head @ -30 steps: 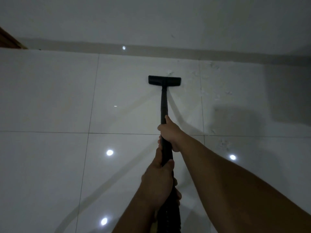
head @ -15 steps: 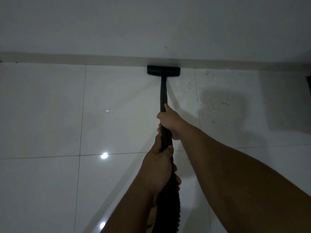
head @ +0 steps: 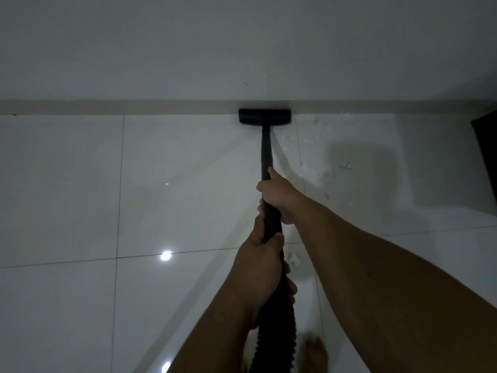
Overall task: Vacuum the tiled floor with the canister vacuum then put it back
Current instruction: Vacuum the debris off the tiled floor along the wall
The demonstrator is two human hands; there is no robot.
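Here, both arms reach forward from the bottom of the frame.
Right hand: the right hand (head: 277, 196) sits in the middle of the frame, fingers curled tight around the black tube (head: 266, 154), thumb lying along its top, forearm running in from the lower right.
Left hand: the left hand (head: 261, 273) sits just below and nearer the camera, wrapped shut around the tube where it meets the ribbed hose (head: 279, 337); the thumb presses over the top.
Change: a second ago the floor head (head: 264, 116) lay on open tile, well short of the wall; half a second ago it was at the skirting; now it is pressed against the skirting strip (head: 121, 107) at upper centre. Both grips are the same.
Tube direction: its long line runs nearly straight up the frame, leaning slightly left towards the top, head end pointing away at the wall (head: 242, 44).
Head: it lies crosswise, flat on the tiled floor (head: 67, 184).
Debris: pale scraps (head: 345, 166) lie right of the tube.
Lower edge: a blurred foot (head: 316, 351) shows beside the hose.
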